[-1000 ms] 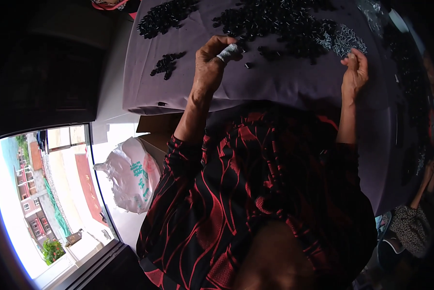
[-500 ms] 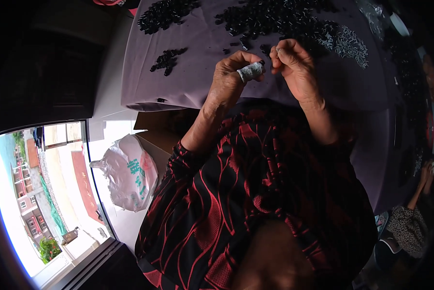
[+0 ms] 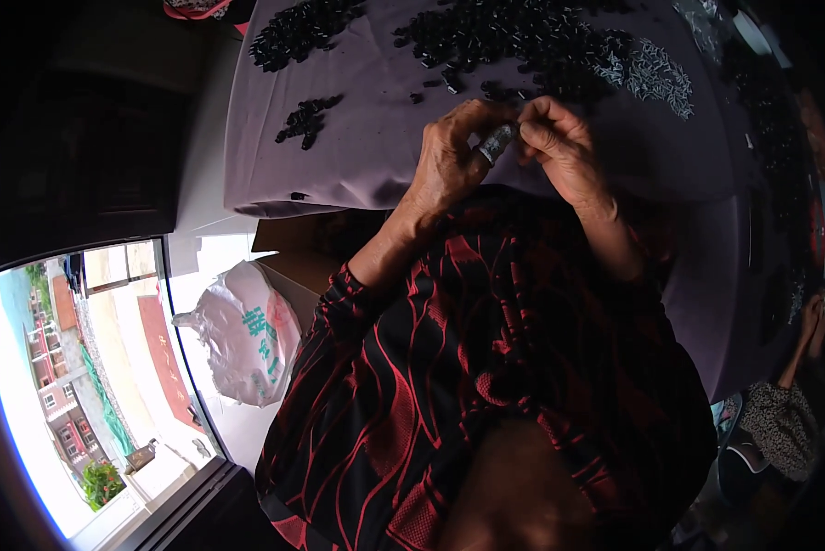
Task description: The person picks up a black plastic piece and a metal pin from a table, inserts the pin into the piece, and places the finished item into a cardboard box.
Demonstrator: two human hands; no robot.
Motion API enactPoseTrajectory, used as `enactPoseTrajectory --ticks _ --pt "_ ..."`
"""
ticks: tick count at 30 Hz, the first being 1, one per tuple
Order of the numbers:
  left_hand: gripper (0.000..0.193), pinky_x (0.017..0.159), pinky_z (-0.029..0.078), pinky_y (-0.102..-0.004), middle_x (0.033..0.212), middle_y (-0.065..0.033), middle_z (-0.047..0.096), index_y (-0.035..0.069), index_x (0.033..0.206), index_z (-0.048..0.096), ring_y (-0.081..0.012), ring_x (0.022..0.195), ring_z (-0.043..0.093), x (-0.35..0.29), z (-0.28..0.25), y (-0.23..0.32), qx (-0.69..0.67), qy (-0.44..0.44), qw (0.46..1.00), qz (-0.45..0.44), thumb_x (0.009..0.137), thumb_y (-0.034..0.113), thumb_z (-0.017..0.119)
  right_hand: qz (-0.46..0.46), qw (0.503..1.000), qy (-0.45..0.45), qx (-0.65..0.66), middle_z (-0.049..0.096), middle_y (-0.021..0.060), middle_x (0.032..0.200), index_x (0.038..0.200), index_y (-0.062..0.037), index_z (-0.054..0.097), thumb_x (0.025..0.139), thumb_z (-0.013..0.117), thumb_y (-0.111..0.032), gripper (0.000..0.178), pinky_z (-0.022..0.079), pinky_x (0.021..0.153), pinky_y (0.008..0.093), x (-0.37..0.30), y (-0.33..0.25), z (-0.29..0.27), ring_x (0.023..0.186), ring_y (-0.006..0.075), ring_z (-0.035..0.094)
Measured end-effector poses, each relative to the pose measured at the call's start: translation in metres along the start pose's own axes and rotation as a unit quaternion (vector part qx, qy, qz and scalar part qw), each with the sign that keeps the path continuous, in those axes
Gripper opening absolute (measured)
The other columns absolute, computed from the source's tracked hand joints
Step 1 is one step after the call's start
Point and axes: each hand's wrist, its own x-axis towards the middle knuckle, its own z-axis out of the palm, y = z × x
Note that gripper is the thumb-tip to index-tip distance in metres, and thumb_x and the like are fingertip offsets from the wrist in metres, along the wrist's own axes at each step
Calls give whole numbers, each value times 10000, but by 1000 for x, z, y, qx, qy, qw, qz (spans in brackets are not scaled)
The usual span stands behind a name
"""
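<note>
Left hand (image 3: 454,156) meets right hand (image 3: 569,161) near worktop (image 3: 357,165) front edge — fingers (image 3: 548,142) curled, grip cannot be told — black pieces (image 3: 477,41) beyond.

The pieces (image 3: 486,41) are black, the cloth (image 3: 357,156) purple (pins (image 3: 661,83) pale grey).

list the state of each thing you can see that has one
Left hand, fingers bent, one digit wrapped
Right hand, fingers curled, close against the left; anything held is hidden
Large black pile, loose, spread out
Upper-left black pile, loose, heaped
Small black cluster, loose, separate
Silvery pieces, loosely heaped beside the large black pile
Purple cloth, draped, creased
White plastic bag, crumpled
Co-worker's hands, close together
</note>
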Motion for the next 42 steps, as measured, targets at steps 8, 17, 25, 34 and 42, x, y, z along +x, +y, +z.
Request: enactPoseTrajectory --ticks 8,17,25,34,42 --pt "125 542 393 -224 680 -52 530 7 761 495 -118 593 489 3 -1 3 31 -51 998 25 646 14 545 50 998 7 35 435 -8 602 752 -45 463 718 509 -109 86 354 505 188 -5 4 -8 524 73 413" --pt "305 437 289 -167 570 2 442 4 720 471 -53 495 385 1 11 -17 -242 -147 953 -111 637 285 558 8 996 -24 -91 439 -7 625 737 -30 454 711 520 -94 95 362 504 174 -14 -2 -20 535 62 423" --pt "180 415 254 -161 550 15 397 22 681 464 -42 455 320 -4 26 -10 -429 -158 842 -286 698 195 507 -101 965 21 -240 458 6 658 834 10 467 735 484 -46 115 388 511 165 -31 -7 -13 573 48 439" --pt "83 405 245 -169 566 7 388 6 743 472 -43 442 280 -6 21 -5 -556 -132 750 -332 718 68 424 -204 897 -14 -393 448 25 742 911 12 464 725 464 -2 186 375 601 177 -30 -9 -10 648 69 430" --pt "65 421 270 -180 557 -1 396 18 716 466 -54 449 305 -8 21 -7 -606 -136 720 -309 728 66 425 -239 763 133 -586 477 99 727 817 -9 468 661 472 47 167 397 553 257 -26 0 -23 641 202 495"
